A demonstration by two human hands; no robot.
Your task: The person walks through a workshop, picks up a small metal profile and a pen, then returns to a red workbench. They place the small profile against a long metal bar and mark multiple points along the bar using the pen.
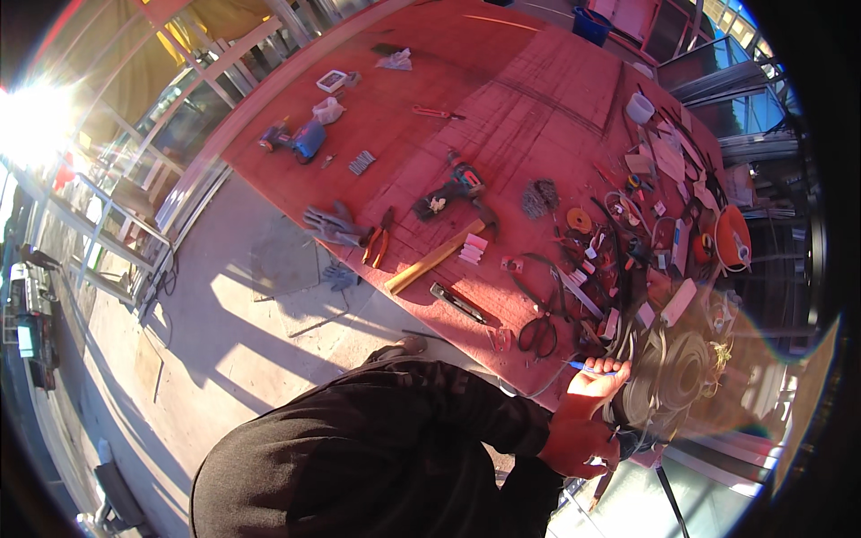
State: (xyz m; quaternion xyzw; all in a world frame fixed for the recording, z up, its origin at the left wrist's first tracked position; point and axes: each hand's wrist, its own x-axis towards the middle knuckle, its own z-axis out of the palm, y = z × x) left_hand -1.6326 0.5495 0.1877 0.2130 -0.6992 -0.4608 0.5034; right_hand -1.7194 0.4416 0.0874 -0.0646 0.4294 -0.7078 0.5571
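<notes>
Blue pen-like thing (pixel 586 368) is pinched in the left hand (pixel 595 384), over by the edge of the red bench (pixel 395 152), right next to some rolled-up pale strips (pixel 683 369). Right hand (pixel 578 448) is just below, fingers curled, honestly can't tell if it's gripping anything. Black scissors (pixel 538 338) lie nearby.

Red table (pixel 350 193); on it hammer (pixel 435 258), scissors (pixel 538 336), pliers (pixel 380 240), blue drill (pixel 308 140)

Hammer (pixel 435 258) near power drill (pixel 465 177), orange-handled pliers (pixel 380 240) beside gray glove (pixel 335 225)
</notes>
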